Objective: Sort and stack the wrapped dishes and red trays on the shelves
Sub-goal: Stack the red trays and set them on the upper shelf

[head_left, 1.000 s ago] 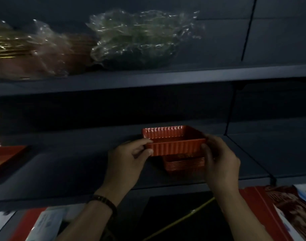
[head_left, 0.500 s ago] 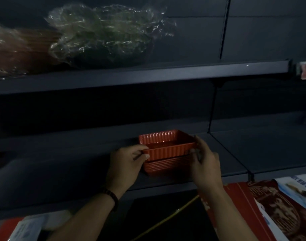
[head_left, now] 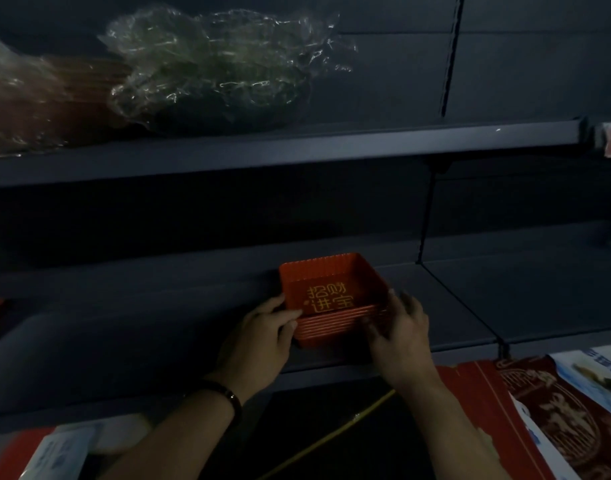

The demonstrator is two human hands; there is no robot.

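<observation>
Two bare hands are holding a stack of red trays (head_left: 332, 329) that is sitting on the lower shelf (head_left: 124, 344), near its front edge and a little right of centre. The left hand (head_left: 259, 337) is gripping the stack's near left corner, its thumb lying along the front edge and its fingers curling round the left side. The right hand (head_left: 399, 337) is wrapping round the near right corner, fingers bent against the stack. A dark bracelet (head_left: 229, 396) is circling the left wrist.

The trays are square with rounded corners and ribbed plastic walls, nesting so that their rims are forming thin, even ridges. The top tray is holding nothing; its flat floor is showing four gold characters (head_left: 328, 299).

On the upper shelf (head_left: 280, 150), far left, two bundles of wrapped dishes are lying side by side and touching. The greenish bundle (head_left: 210, 71) is sitting in crinkled clear film that is catching the light; the brownish bundle (head_left: 37, 98) to its left is running off the edge, blurred.

Both shelves are looking like dark, matte metal. Near right, below the shelf, a red printed carton (head_left: 470, 410) is lying, and a yellow cord (head_left: 332, 438) is running diagonally beneath the arms.
</observation>
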